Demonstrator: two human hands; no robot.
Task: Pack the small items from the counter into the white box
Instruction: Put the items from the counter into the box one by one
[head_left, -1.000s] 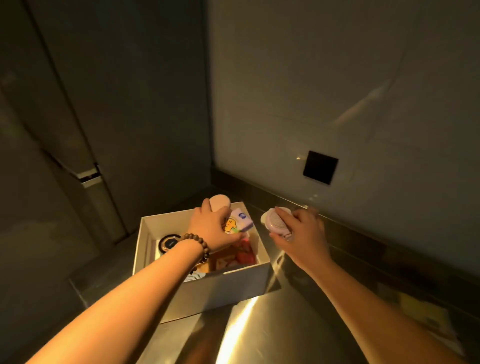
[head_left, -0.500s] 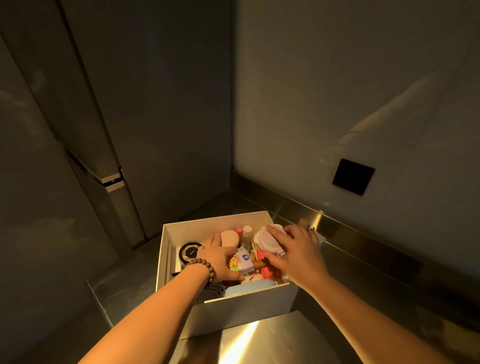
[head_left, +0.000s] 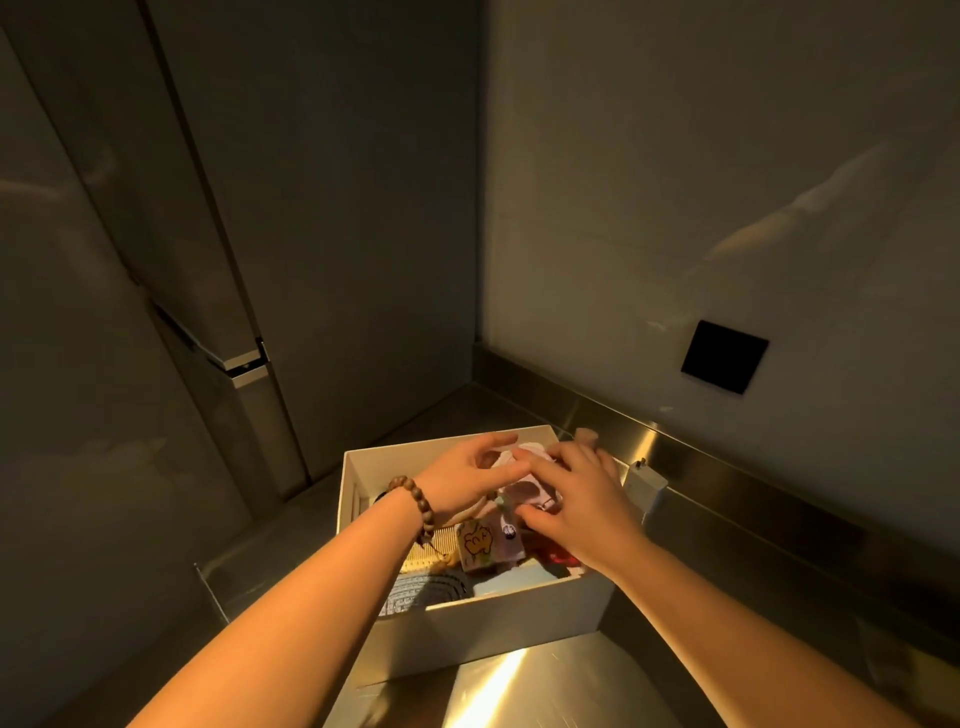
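Partly hidden, white box contents, hands above, blurred

No legible text, brand or number in the head view. A small packet in the white box, near side, carries a yellow cartoon figure, no readable wording. The pale packet just right of it bears a small dark round mark, too blurred to read.

White box, brown beaded bracelet, black wall plate.
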